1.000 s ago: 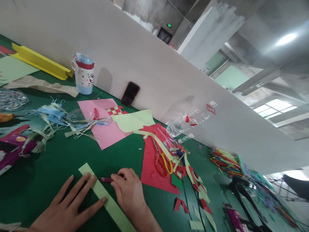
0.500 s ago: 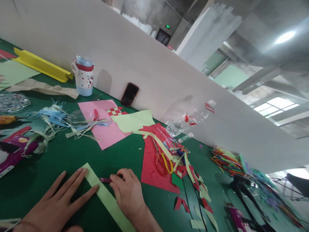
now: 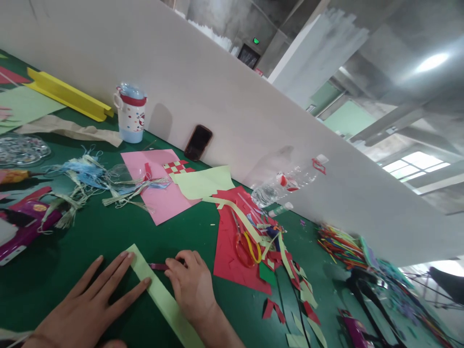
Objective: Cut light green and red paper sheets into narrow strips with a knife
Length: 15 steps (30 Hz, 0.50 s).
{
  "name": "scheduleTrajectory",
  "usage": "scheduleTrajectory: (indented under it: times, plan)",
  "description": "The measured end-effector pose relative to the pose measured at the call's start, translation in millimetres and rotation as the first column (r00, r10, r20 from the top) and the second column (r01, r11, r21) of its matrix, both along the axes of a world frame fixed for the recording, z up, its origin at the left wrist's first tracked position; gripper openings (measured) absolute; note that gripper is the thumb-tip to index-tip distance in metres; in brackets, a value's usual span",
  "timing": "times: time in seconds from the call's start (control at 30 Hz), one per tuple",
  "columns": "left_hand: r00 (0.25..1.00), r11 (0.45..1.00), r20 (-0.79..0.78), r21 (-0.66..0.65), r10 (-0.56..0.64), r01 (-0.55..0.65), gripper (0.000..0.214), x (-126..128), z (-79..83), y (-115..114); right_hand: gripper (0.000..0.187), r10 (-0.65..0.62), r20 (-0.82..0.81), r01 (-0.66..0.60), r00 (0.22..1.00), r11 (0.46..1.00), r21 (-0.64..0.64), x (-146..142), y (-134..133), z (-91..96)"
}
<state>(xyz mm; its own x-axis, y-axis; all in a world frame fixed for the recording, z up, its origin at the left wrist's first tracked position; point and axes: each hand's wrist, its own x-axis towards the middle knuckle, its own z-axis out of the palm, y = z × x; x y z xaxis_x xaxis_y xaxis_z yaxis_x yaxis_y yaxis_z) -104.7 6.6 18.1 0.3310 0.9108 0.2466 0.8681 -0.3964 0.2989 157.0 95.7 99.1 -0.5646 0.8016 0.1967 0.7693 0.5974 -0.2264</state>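
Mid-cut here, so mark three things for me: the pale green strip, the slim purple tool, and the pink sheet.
Pale green strip (image 3: 162, 295): head view, middle of its visible length.
Slim purple tool (image 3: 158, 266): head view, its exposed purple part.
Pink sheet (image 3: 163, 208): head view, bare lower part.

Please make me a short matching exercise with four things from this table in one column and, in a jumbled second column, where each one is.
1. Straight green strip
2. Phone
3. Scissors
4. Slim purple tool

A. Lying on the red sheet
B. Held in the right hand
C. Touched by the fingers of the left hand
D. Leaning against the wall

Right pairs: 1-C, 2-D, 3-A, 4-B.
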Motion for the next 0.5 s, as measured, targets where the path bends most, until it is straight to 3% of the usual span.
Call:
scheduleTrajectory:
  times: [0.3, 0.4, 0.5]
  plan:
    - [0.995, 0.996, 0.038, -0.005, 0.088, -0.088, 0.094, 17, 31.0, 0, 0.013, 0.004, -0.023, -0.004, 1.000, 1.000, 0.003, -5, 4, -3.4]
    - [0.998, 0.998, 0.039, 0.046, 0.047, -0.048, 0.095, 18, 34.0, 0, 0.017, -0.059, -0.045, 0.060, 0.997, 0.998, 0.031, -3, 8, -6.2]
    - [0.996, 0.997, 0.033, 0.009, 0.078, -0.078, 0.096, 18, 32.4, -2, 0.022, -0.110, -0.070, 0.113, 0.991, 0.992, 0.047, 8, 13, -5.3]
